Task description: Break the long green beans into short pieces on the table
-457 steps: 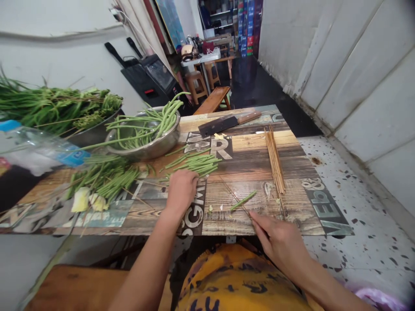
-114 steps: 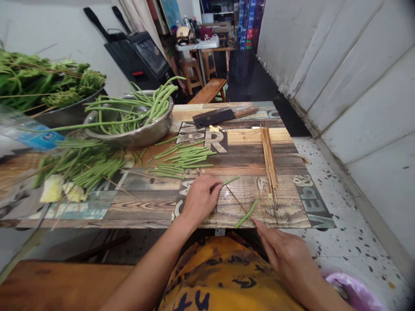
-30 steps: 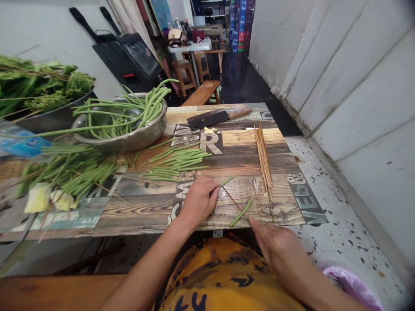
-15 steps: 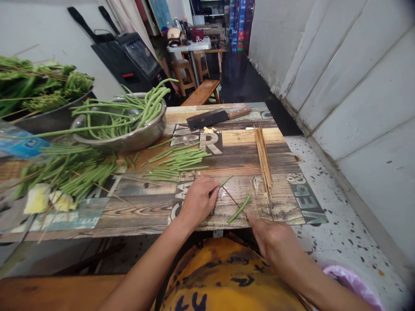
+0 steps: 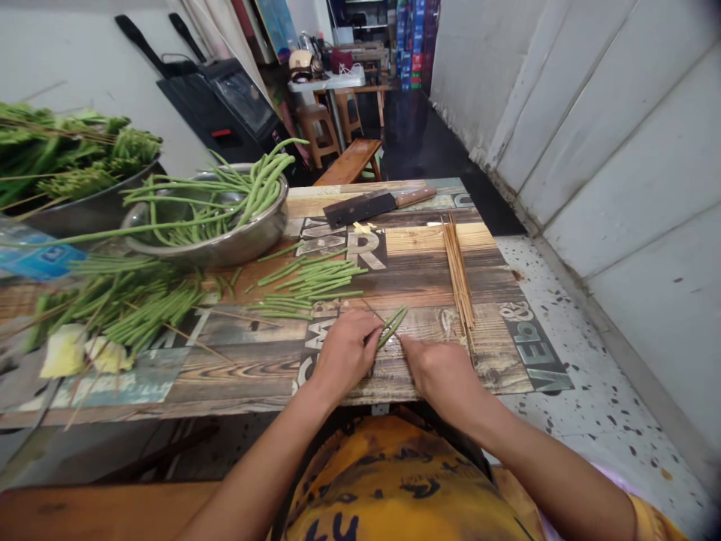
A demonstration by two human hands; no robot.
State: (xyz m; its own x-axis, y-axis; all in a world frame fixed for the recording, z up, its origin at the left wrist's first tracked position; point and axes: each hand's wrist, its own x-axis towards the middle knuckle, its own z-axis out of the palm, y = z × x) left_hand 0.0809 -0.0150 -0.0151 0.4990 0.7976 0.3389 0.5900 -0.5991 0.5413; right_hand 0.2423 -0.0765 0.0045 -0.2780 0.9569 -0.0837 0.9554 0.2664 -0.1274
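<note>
Two cut green bean pieces lie side by side between my hands, with a thin wooden skewer running across them. My left hand is closed, thumb and fingers pinching the near bean piece. My right hand grips the skewer close to the beans, mostly hiding it. Beyond my left hand, several cut bean pieces lie in a loose pile. A bundle of bare skewers rests to the right of my right hand.
A cleaver lies at the table's far side. Long beans fill a steel bowl; skewered bean bunches lie before it. Leafy greens heap a bigger bowl at left. A plastic bottle is beside it.
My right hand has moved left and away from me, bringing the second bean piece along the skewer up against the first. A skewer tip now shows past my left hand.
</note>
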